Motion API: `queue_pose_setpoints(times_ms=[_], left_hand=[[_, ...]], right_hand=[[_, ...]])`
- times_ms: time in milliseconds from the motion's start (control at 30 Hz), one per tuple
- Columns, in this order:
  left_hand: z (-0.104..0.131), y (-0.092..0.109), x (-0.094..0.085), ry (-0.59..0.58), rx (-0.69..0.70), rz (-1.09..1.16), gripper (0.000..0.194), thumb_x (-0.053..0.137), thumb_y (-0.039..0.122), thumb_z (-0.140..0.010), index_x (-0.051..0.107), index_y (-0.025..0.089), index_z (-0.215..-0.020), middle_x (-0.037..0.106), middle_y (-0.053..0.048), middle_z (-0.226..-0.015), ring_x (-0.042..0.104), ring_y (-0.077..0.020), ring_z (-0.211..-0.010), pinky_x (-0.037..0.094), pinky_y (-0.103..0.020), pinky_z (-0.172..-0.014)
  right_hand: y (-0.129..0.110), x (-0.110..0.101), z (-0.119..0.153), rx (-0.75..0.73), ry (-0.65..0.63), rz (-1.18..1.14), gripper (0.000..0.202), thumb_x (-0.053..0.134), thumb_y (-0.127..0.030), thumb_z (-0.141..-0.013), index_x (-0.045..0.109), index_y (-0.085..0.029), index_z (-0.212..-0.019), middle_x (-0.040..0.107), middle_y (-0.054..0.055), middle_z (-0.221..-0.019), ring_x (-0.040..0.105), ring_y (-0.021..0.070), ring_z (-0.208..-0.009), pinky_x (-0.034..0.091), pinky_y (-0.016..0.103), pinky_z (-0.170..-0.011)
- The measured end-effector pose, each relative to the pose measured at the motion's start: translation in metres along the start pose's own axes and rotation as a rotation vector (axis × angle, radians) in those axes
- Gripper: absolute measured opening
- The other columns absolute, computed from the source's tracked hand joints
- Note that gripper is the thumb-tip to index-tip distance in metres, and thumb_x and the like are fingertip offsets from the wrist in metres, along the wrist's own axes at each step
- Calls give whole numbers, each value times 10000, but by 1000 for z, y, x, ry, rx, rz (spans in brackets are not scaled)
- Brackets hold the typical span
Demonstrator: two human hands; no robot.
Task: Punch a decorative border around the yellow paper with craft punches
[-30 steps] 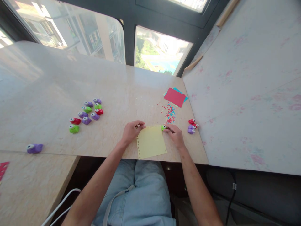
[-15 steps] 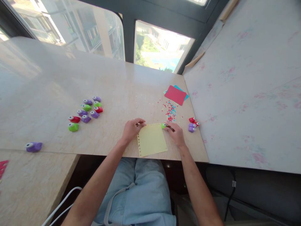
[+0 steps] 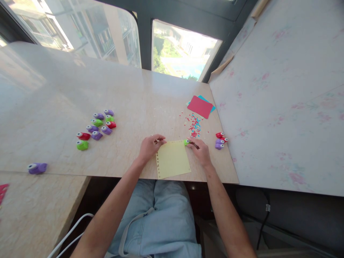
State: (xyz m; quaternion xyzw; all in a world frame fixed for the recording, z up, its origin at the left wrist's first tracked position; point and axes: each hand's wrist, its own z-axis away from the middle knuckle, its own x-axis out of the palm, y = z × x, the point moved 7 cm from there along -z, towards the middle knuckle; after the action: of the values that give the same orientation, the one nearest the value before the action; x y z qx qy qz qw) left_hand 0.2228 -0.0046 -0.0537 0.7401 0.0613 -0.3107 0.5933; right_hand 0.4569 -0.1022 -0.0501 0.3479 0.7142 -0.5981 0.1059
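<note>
A yellow sheet of paper [image 3: 174, 161] lies near the counter's front edge, with punched holes down its left side and small ones along its top. My left hand [image 3: 152, 146] is closed, its fingertips pinching the sheet's top left corner. My right hand [image 3: 199, 149] grips a small green craft punch [image 3: 186, 142] at the sheet's top right corner. How far the paper reaches into the punch is too small to tell. Beyond the right hand lie scattered red and blue paper bits [image 3: 195, 126].
Several purple, green and red punches [image 3: 96, 135] stand on the left, with a lone purple punch [image 3: 37, 168] nearer the front. More punches [image 3: 219, 142] sit by the right wall. A red card [image 3: 200, 106] tops a small stack at the back right, below the window.
The view has shifted slightly. Both hands, the yellow sheet and the green punch stay in nearly the same places.
</note>
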Motion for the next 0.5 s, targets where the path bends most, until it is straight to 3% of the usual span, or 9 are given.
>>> queue_pose_setpoints(times_ms=[500], left_hand=[[0, 2, 0, -16, -17, -8, 119, 656, 288, -827, 731, 222, -892, 753, -20, -858, 649, -152, -694, 482, -259, -678]], right_hand=[[0, 0, -1, -70, 30, 48, 265, 635, -363, -866, 710, -251, -1094, 729, 74, -1074, 659, 237, -992, 515, 416, -890]])
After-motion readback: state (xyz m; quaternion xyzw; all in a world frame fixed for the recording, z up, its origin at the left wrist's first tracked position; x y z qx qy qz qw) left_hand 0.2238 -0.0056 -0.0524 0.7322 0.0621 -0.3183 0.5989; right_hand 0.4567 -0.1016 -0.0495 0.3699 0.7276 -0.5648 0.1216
